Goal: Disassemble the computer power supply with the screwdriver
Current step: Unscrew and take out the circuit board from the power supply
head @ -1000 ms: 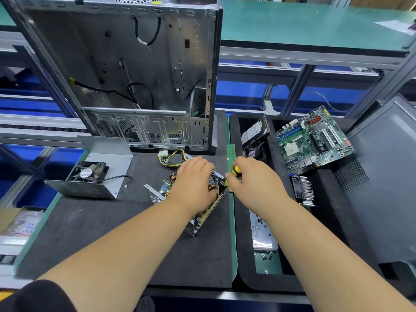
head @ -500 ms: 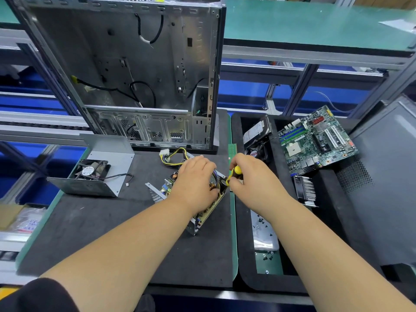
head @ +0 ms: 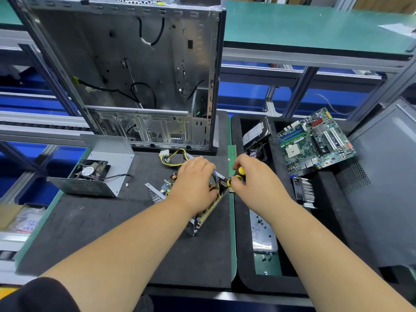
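The opened power supply (head: 167, 190) lies tilted on the black mat, its circuit board and coils exposed in a metal base. My left hand (head: 195, 182) rests over the board with curled fingers and grips it. My right hand (head: 254, 176) holds the yellow-and-black screwdriver (head: 236, 175), whose tip points left into the supply's right end; the tip is hidden. The supply's yellow and black cable bundle (head: 174, 157) trails behind my left hand. Its removed metal cover with the fan (head: 94, 171) lies at the left.
An empty computer case (head: 135, 70) stands upright behind the mat. A black tray (head: 245, 278) at the right holds a motherboard (head: 315, 140), a hard drive (head: 256, 131), a heatsink (head: 305, 192) and loose screws (head: 262, 226). A grey side panel (head: 387, 188) lies far right.
My right hand has shifted slightly on the screwdriver handle, which now stands a little more upright. My left hand stays on the power supply.
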Tool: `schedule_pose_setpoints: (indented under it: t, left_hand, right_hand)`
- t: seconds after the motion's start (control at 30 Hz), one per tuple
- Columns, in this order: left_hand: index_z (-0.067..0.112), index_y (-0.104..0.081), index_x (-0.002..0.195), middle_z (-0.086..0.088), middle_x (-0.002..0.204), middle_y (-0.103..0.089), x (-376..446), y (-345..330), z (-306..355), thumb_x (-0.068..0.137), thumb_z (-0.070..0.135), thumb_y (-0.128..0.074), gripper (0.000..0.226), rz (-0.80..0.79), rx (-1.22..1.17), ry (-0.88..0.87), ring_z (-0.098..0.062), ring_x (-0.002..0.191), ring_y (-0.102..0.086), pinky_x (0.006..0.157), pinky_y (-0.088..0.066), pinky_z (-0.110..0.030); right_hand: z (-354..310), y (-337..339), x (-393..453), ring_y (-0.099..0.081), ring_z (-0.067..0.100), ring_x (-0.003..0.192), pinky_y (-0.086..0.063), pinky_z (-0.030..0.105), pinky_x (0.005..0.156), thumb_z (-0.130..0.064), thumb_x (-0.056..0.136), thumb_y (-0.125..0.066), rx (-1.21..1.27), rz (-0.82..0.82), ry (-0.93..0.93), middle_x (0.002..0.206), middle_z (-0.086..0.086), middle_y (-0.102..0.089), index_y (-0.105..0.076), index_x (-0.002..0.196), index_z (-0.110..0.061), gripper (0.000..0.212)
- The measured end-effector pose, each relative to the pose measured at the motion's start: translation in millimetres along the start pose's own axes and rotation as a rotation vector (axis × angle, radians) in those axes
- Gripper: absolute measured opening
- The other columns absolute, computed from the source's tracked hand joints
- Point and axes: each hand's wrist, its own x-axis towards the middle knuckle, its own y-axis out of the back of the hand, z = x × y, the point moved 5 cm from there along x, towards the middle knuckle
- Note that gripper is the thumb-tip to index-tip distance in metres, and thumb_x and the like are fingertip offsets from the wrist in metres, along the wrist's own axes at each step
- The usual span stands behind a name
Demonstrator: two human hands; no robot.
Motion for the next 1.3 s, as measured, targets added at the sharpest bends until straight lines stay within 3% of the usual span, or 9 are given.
schedule_pose_setpoints:
  t: [0.13, 0.3, 0.47, 0.57, 0.67, 0.8, 1.03, 1.17, 1.3]
  left_hand:
    - [0.022, -0.050, 0.130, 0.005, 0.131, -0.050, 0.3, 0.0, 0.5, 0.079, 0.045, -0.070, 0.060, 0.006, -0.003, 0.003, -0.021, 0.139, -0.032, 0.117, -0.015, -0.033]
    - [0.021, -0.051, 0.130, 0.005, 0.131, -0.050, -0.1, 1.2, 0.6, 0.079, 0.044, -0.070, 0.060, 0.021, -0.009, 0.001, -0.020, 0.137, -0.034, 0.115, -0.013, -0.031]
    - [0.021, -0.051, 0.130, 0.005, 0.131, -0.050, -0.4, 1.7, 1.0, 0.078, 0.044, -0.070, 0.060, 0.020, 0.000, 0.003, -0.020, 0.137, -0.033, 0.114, -0.010, -0.030]
    - [0.021, -0.051, 0.130, 0.005, 0.130, -0.050, 0.2, 2.2, 1.2, 0.078, 0.044, -0.070, 0.060, 0.019, 0.003, 0.000, -0.020, 0.135, -0.035, 0.114, -0.012, -0.030]
    - [0.021, -0.051, 0.130, 0.005, 0.131, -0.050, 0.2, 2.7, 1.4, 0.079, 0.044, -0.070, 0.060, 0.017, 0.003, 0.000, -0.020, 0.135, -0.034, 0.114, -0.013, -0.031]
    - [0.020, -0.051, 0.130, 0.004, 0.131, -0.050, -0.5, 3.5, 1.6, 0.079, 0.043, -0.070, 0.059, 0.021, -0.003, -0.001, -0.020, 0.135, -0.035, 0.114, -0.013, -0.031]
    - [0.022, -0.050, 0.131, 0.005, 0.132, -0.049, -0.6, 2.8, 1.5, 0.079, 0.044, -0.069, 0.059, 0.005, 0.009, 0.008, -0.020, 0.139, -0.032, 0.116, -0.012, -0.032]
    - [0.022, -0.050, 0.131, 0.005, 0.133, -0.048, 0.0, 2.2, 1.1, 0.080, 0.045, -0.068, 0.059, -0.011, 0.017, 0.016, -0.020, 0.138, -0.032, 0.117, -0.016, -0.035]
    - [0.022, -0.050, 0.131, 0.005, 0.132, -0.048, -0.4, 2.2, 1.1, 0.080, 0.045, -0.069, 0.060, -0.009, 0.013, 0.011, -0.020, 0.138, -0.032, 0.117, -0.016, -0.035]
  right_hand:
    - [3.1, -0.8, -0.1, -0.051, 0.020, 0.088, -0.032, 0.030, 0.067, -0.025, 0.087, -0.058, -0.025, 0.001, 0.002, 0.093, -0.004, -0.054, -0.056, 0.093, -0.021, 0.006]
    - [1.4, 0.4, 1.2, -0.056, 0.025, 0.081, -0.042, 0.035, 0.062, -0.055, 0.098, -0.044, -0.202, 0.011, 0.004, 0.084, -0.001, -0.062, -0.056, 0.091, -0.020, 0.037]
    - [-0.9, 0.6, 1.1, -0.054, 0.023, 0.083, -0.036, 0.033, 0.064, -0.032, 0.096, -0.055, -0.053, 0.017, 0.013, 0.086, 0.000, -0.060, -0.057, 0.103, -0.019, 0.015]
    - [-0.1, 0.5, -0.5, -0.050, 0.020, 0.089, -0.032, 0.031, 0.068, -0.022, 0.089, -0.057, -0.009, 0.025, 0.013, 0.093, -0.002, -0.055, -0.057, 0.104, -0.018, 0.016]
    - [3.2, -1.1, -2.2, -0.051, 0.021, 0.091, -0.036, 0.033, 0.067, -0.029, 0.091, -0.055, -0.052, 0.023, -0.011, 0.096, -0.002, -0.057, -0.057, 0.101, -0.018, 0.015]
    - [4.0, -0.4, -5.1, -0.056, 0.022, 0.078, -0.047, 0.036, 0.064, -0.056, 0.098, -0.040, -0.197, 0.013, -0.038, 0.078, -0.004, -0.060, -0.056, 0.088, -0.023, 0.038]
    - [2.6, -1.1, -5.1, -0.054, 0.022, 0.084, -0.037, 0.033, 0.066, -0.027, 0.097, -0.055, -0.013, -0.003, -0.007, 0.093, -0.001, -0.059, -0.055, 0.108, -0.018, 0.015]
    - [3.4, 0.2, -7.0, -0.054, 0.022, 0.089, -0.041, 0.033, 0.071, -0.017, 0.088, -0.058, 0.043, 0.009, -0.010, 0.097, -0.001, -0.054, -0.058, 0.103, -0.017, 0.015]
    - [3.7, 1.3, -9.1, -0.054, 0.023, 0.087, -0.046, 0.037, 0.071, -0.038, 0.094, -0.054, -0.106, 0.031, 0.004, 0.091, -0.001, -0.060, -0.058, 0.095, -0.019, 0.020]
